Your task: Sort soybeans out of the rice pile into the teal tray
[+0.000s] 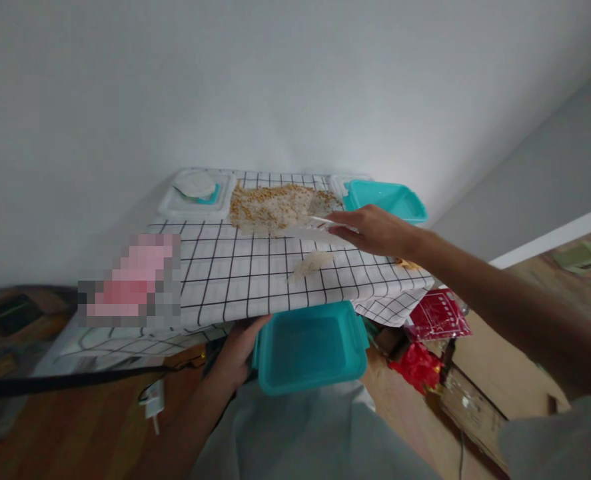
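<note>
My left hand (242,343) grips the left side of a teal plastic container (308,350), held at the table's front edge against my lap. Nothing shows inside it. My right hand (370,227) reaches over the table, its fingers closed on a thin, translucent white plastic piece (310,231) whose exact kind I cannot make out. This piece is at the front right of a spread of pale grains mixed with yellow kernels (275,205). Nearer to me, a small heap of pale grains (312,263) lies on the checked cloth (245,267).
Behind my right hand stands a second teal container (385,197). A clear lid (198,210) with a white round item (195,183) lies at the back left. A blurred pink item (132,273) is at left. Red bags (438,317) and a cardboard box (470,407) are below right.
</note>
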`<act>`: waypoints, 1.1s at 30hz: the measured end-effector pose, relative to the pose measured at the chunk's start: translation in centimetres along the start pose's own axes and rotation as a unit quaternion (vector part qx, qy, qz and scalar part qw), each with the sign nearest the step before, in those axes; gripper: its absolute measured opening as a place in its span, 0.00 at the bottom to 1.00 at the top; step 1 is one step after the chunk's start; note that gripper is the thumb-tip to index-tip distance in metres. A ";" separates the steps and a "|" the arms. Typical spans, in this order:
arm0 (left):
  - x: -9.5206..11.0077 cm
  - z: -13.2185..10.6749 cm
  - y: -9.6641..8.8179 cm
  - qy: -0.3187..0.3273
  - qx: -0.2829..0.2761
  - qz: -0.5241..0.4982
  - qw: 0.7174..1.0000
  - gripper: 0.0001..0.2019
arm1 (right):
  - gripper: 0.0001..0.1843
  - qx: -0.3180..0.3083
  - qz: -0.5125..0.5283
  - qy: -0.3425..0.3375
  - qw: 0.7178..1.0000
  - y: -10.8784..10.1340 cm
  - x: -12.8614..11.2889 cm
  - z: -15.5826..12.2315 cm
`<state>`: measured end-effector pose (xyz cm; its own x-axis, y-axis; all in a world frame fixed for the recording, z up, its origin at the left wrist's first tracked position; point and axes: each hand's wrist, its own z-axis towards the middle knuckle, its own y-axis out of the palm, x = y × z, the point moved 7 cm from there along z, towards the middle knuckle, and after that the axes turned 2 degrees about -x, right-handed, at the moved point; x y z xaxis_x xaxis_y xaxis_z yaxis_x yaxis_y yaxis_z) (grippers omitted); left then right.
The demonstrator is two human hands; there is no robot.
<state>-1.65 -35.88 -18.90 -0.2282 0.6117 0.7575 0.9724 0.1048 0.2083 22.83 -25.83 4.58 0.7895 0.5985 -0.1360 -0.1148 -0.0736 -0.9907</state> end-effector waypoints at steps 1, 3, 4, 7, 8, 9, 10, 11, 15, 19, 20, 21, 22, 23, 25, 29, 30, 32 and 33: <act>0.1 0.0 0.0 0.001 0.000 0.002 1.000 0.18 | 0.22 -0.005 -0.029 0.023 0.999 -0.1 0.2 0.0; 0.1 0.0 0.1 0.001 0.000 0.006 1.000 0.19 | 0.22 -0.017 -0.084 0.061 0.994 0.2 0.7 -0.2; 0.1 0.0 0.1 0.001 0.000 0.007 1.000 0.20 | 0.22 -0.022 -0.106 0.076 0.991 0.6 0.9 -0.4; 0.1 0.0 0.1 0.001 0.001 0.007 1.000 0.21 | 0.20 -0.039 -0.129 0.099 0.986 2.1 1.5 -0.8; 0.1 0.0 0.1 0.002 0.002 0.007 1.000 0.21 | 0.20 -0.041 -0.126 0.102 0.986 2.6 1.7 -0.9; 0.0 0.0 0.0 0.003 0.003 0.006 1.000 0.22 | 0.20 -0.040 -0.122 0.104 0.986 3.0 1.7 -1.0; 0.0 0.0 0.0 0.004 0.006 0.006 1.000 0.22 | 0.20 -0.036 -0.118 0.105 0.987 3.3 1.8 -1.0; 0.0 0.1 -0.1 0.005 0.008 0.005 1.000 0.21 | 0.20 -0.032 -0.115 0.105 0.987 3.5 1.7 -1.0; -0.1 0.1 -0.3 0.010 0.018 0.001 1.000 0.17 | 0.25 -0.024 -0.109 0.104 0.988 3.8 1.0 -0.9; 0.1 -0.1 -0.2 0.013 0.011 -0.005 1.000 0.18 | 0.27 -0.021 -0.105 0.097 0.990 3.8 -0.3 -0.5; 0.2 -0.1 0.0 0.012 0.007 -0.006 1.000 0.19 | 0.27 -0.022 -0.103 0.093 0.990 3.8 -0.7 -0.4; 0.2 -0.2 0.1 0.011 0.004 -0.007 1.000 0.18 | 0.27 -0.022 -0.102 0.090 0.991 3.8 -1.0 -0.3; 0.2 -0.3 0.2 0.009 0.000 -0.007 1.000 0.18 | 0.27 -0.022 -0.100 0.086 0.991 3.8 -1.3 -0.1; 0.2 -0.3 0.2 0.007 -0.002 -0.007 1.000 0.17 | 0.27 -0.024 -0.099 0.082 0.991 3.8 -1.6 0.0; 0.2 -0.3 0.3 0.006 -0.003 -0.008 1.000 0.17 | 0.28 -0.027 -0.097 0.077 0.992 3.9 -2.0 0.2; 0.3 -0.3 0.4 0.007 -0.006 -0.008 1.000 0.18 | 0.26 -0.030 -0.086 0.069 0.993 4.0 -2.6 0.4; 0.3 -0.4 0.4 0.008 -0.005 -0.008 1.000 0.18 | 0.26 -0.030 -0.084 0.066 0.994 4.0 -2.7 0.4; 0.4 -0.4 0.3 0.011 -0.003 -0.007 1.000 0.18 | 0.26 -0.031 -0.082 0.061 0.994 3.9 -3.1 0.3; 0.4 -0.4 0.4 0.012 -0.004 -0.007 1.000 0.18 | 0.26 -0.032 -0.081 0.060 0.994 3.9 -3.2 0.3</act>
<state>-1.42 -35.90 -18.29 -0.2422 0.5919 0.7687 0.9689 0.1065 0.2233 19.66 -27.80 1.11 0.8612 0.5074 0.0295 0.0561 -0.0373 -0.9977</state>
